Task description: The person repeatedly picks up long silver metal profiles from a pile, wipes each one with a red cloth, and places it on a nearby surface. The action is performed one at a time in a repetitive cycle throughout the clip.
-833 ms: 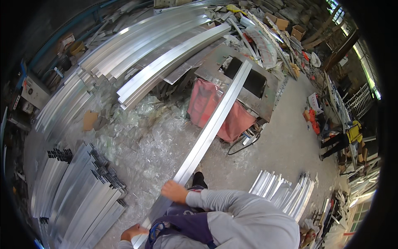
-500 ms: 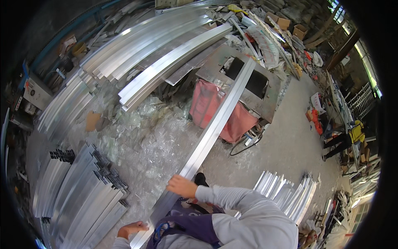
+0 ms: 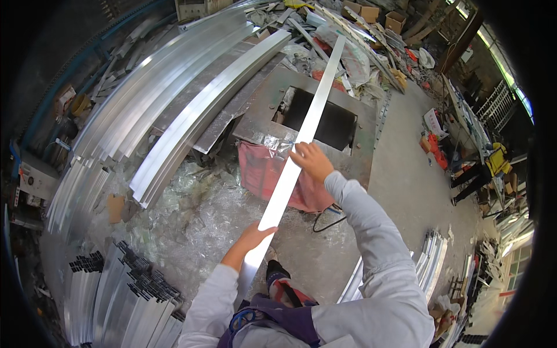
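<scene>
A long silvery metal profile runs from beside my waist up and away, its far part lying over a metal bench with a rectangular opening. My right hand grips it near the bench's front edge, fingers over its far side. Closer to my body, my left hand is wrapped round the same profile from the left, thumb on its upper face. The fingers under it are hidden. Red sheeting hangs from the bench front beneath the profile.
Long metal profiles lie stacked left of the bench. Bundled profiles stand at the lower left, others at the lower right. Crumpled clear film covers the floor at left. A person in a yellow top stands far right.
Both hands have moved up and away along with the profile, which now reaches farther across the bench. My right arm is stretched out more. The profile's upper face now looks flat and bright.
</scene>
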Motion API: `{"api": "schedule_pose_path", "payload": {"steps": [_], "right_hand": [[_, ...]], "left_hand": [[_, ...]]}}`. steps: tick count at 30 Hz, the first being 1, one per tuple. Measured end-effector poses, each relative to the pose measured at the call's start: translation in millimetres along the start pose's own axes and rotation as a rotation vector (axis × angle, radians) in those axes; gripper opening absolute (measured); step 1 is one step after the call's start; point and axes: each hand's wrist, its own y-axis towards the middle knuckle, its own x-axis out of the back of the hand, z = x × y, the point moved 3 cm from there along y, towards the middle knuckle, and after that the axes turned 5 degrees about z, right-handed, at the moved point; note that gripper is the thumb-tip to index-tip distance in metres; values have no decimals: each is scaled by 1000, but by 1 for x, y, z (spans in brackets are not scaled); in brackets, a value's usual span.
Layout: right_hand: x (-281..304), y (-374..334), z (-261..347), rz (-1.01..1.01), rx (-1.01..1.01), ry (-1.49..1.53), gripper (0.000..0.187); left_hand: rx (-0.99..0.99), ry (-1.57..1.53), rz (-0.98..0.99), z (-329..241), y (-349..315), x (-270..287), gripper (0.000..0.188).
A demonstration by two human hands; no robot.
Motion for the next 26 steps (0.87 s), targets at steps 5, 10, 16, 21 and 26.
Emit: {"api": "schedule_pose_path", "payload": {"steps": [5, 10, 16, 21, 26], "right_hand": [[-31, 34, -47, 83, 15, -193, 32], [-52, 31, 23, 155, 158, 13, 13], [-20, -19, 220, 367, 156, 189, 30], [17, -65, 386, 261, 141, 348, 20], [34, -91, 536, 255, 164, 485, 21]], "left_hand": [[82, 36, -84, -12, 41, 8, 71], [159, 62, -140, 48, -31, 11, 74], [359, 14, -110, 124, -219, -5, 75], [492, -156, -72, 199, -376, -28, 66], [555, 104, -52, 442, -496, -56, 51]]}}
